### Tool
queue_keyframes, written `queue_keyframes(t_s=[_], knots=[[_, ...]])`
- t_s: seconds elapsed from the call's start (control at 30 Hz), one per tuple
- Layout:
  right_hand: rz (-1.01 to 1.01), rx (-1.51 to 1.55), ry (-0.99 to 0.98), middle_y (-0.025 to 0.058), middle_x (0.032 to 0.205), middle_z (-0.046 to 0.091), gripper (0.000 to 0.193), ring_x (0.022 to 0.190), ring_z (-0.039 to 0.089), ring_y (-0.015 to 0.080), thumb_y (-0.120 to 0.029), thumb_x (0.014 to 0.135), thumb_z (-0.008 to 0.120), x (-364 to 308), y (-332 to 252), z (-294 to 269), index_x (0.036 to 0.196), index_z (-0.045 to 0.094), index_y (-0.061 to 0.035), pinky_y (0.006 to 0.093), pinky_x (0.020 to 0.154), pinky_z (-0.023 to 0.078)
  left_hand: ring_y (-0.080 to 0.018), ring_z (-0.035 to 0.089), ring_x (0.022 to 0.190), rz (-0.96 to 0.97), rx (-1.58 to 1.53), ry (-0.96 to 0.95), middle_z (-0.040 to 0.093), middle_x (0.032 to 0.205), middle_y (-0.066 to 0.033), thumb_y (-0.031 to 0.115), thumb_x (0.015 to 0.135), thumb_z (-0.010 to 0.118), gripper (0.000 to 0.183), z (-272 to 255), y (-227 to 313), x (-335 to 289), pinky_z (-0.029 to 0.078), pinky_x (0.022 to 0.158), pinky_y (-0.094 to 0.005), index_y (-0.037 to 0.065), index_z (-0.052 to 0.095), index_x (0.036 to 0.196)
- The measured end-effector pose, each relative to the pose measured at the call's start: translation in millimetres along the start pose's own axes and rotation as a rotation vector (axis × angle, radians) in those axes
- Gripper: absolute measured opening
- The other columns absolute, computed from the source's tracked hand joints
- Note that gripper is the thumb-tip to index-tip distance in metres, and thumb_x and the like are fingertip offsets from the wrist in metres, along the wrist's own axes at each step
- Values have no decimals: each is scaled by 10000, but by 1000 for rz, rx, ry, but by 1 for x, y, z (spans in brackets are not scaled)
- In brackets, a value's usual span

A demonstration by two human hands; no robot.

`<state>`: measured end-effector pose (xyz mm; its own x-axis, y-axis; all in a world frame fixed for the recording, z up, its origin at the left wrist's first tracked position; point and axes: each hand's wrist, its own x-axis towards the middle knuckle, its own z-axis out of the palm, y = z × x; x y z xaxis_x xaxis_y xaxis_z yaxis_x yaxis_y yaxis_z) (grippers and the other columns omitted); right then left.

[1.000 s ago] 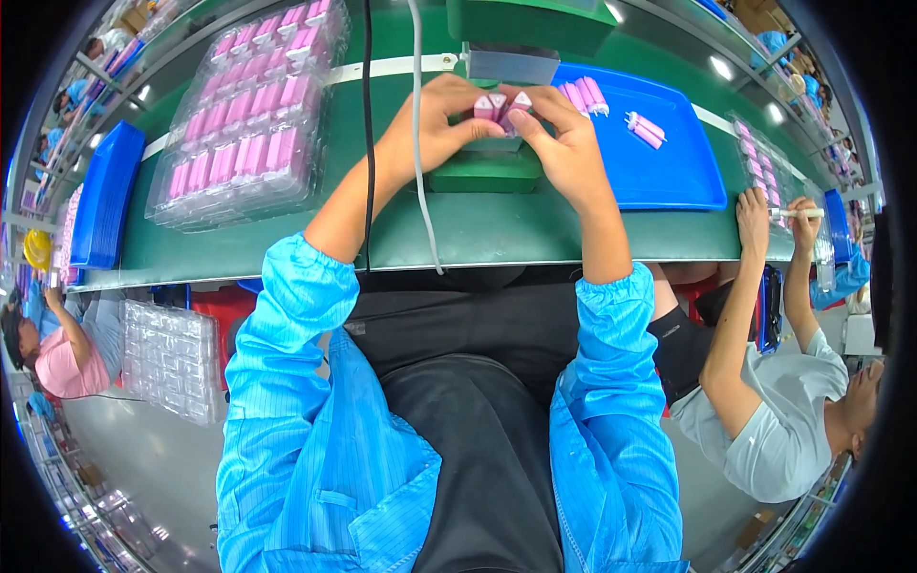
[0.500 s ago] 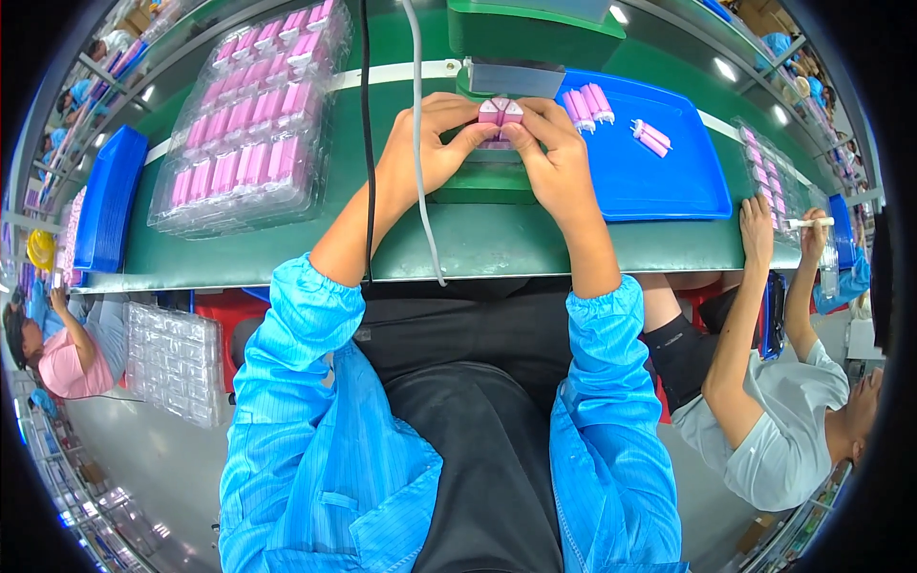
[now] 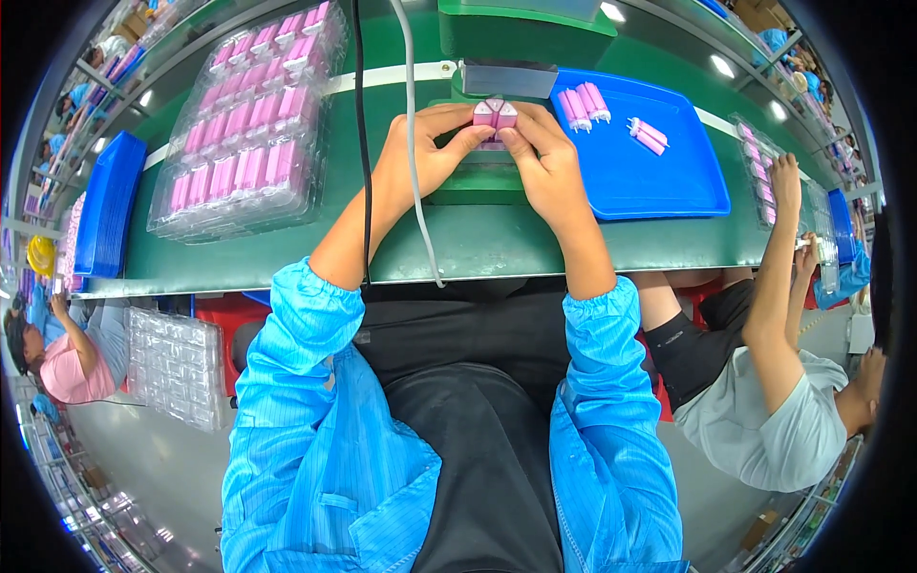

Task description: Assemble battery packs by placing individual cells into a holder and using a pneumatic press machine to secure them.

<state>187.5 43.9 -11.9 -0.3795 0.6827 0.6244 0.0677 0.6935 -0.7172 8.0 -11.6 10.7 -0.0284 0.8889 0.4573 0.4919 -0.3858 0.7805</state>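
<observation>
Both my hands are closed on a small pink battery pack [image 3: 495,116] with white triangular end faces, held upright at the middle of the bench. My left hand [image 3: 424,153] grips its left side, thumb at the front. From the other side my right hand [image 3: 544,156] pinches it, thumb also at the front. Fingertips behind the pack are hidden. Directly under and behind the pack stands a green fixture [image 3: 478,181] with a grey block [image 3: 508,79] at its back. Right of my hands a blue tray [image 3: 659,196] holds several similar pink packs [image 3: 586,105].
Stacked clear blister trays [image 3: 239,124] filled with pink packs stand at the left on the green bench [image 3: 506,248]. Blue trays [image 3: 111,210] are stacked farther left. A black cable [image 3: 363,143] and a grey cable [image 3: 411,115] hang before my left forearm. A co-worker [image 3: 764,382] sits at right.
My hands keep hold of the pack in nearly the same place; the whole view shifts slightly. At right, the co-worker's near arm has reached farther up over the clear tray.
</observation>
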Motion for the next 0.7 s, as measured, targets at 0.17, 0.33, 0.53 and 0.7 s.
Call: queue_keyframes(t_s=[0.17,0.33,0.53,0.7], knots=[[26,-47,-16,157,1138,649,225,1017,633,313,-56,917,631,-4,2,0,1126,665,19,347,875,502,-302,700,977,-37,7,-19,727,1085,-163,248,883,734,282,-2,2,-2,539,862,-363,38,739,1071],[12,-5,-19,162,1156,643,214,1026,639,311,-58,915,635,-1,0,-1,1109,663,30,346,878,502,-292,700,953,66,14,18,728,1068,-165,234,886,727,266,1,0,0,541,841,-356,33,740,1060],[82,-44,-30,159,1172,640,211,1032,642,305,-53,919,627,-4,-4,-2,1107,662,37,338,881,499,-199,697,909,-8,31,-3,739,1039,-127,226,913,696,245,1,0,-2,527,818,-309,38,744,1063],[88,-23,-24,150,1183,636,221,1032,641,293,-58,930,615,-4,-7,-2,1126,661,32,332,884,495,-199,691,921,-46,-13,-14,740,1039,-119,234,917,698,250,2,0,-3,523,825,-311,40,744,1067]])
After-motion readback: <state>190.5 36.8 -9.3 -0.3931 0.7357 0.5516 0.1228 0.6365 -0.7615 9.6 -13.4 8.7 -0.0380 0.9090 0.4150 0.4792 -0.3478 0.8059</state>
